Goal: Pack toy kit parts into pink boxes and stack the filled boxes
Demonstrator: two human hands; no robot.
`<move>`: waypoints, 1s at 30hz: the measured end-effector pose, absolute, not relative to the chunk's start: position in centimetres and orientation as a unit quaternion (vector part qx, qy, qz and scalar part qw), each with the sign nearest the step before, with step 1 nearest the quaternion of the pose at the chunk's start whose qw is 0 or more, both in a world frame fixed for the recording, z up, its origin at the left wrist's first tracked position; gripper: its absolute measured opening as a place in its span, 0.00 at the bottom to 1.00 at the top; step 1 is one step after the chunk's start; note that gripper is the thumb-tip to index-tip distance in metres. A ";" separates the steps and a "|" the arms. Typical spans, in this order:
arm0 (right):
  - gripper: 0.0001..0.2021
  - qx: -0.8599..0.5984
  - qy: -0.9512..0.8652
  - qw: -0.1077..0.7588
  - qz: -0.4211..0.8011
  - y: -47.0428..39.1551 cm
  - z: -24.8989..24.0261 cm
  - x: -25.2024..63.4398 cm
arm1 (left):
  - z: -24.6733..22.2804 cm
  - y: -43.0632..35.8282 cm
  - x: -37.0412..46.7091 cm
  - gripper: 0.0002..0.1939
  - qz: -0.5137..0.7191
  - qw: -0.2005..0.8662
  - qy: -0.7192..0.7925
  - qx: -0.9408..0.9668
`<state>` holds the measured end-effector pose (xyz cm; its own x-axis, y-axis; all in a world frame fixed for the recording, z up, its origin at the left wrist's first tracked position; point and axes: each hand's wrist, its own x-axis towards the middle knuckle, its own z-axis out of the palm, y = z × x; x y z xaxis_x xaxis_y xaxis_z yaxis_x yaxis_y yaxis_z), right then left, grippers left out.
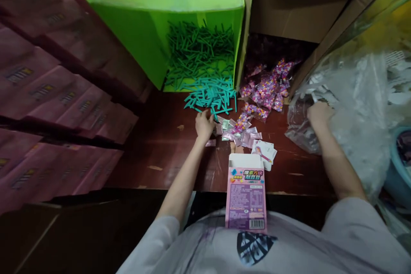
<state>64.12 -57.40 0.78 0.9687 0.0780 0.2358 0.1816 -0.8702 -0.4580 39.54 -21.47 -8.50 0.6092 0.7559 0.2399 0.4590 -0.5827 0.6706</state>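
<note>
My left hand (pixel 204 125) is at the near edge of a pile of teal sticks (pixel 212 96), beside small pink and green sachets (pixel 247 138); its fingers curl over, and what they hold is hidden. My right hand (pixel 320 115) reaches into a clear plastic bag (pixel 356 107) of white pieces, with its fingertips at something pale. An open pink box (pixel 246 199) stands between my arms, against my shirt. White printed cards (pixel 266 152) lie just behind it. Bags of colourful beads (pixel 268 87) spill out at the back.
A bright green box (pixel 138 43) opens toward me with darker green sticks inside. Stacked pink boxes (pixel 61 90) line the left side. A brown cardboard box (pixel 289 4) stands behind the bead bags. At the right edge is a blue tub (pixel 396 171). The red-brown table (pixel 154 150) ends before my body.
</note>
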 end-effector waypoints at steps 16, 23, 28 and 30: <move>0.12 -0.728 0.029 0.663 0.173 -44.5 -8.8 58.7 | -4.8 -27.7 35.0 0.11 0.368 0.429 0.180 0.805; 0.11 -0.711 -0.010 0.695 0.107 -45.3 -9.5 56.4 | -9.1 -35.4 29.1 0.09 0.249 0.495 0.138 0.821; 0.17 -0.683 -0.116 0.719 -0.050 -49.1 -6.6 50.9 | -9.2 -35.1 27.2 0.18 0.206 0.451 0.090 0.864; 0.18 -0.654 -0.162 0.737 -0.058 -50.5 -4.4 48.1 | -9.0 -34.8 27.5 0.20 0.249 0.488 0.129 0.826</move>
<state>48.15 -50.48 -4.43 0.9407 0.1273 0.3146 0.2972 0.1385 -0.9447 27.47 -34.81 -9.02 0.8424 0.4567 0.2861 -0.0306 -0.4895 0.8715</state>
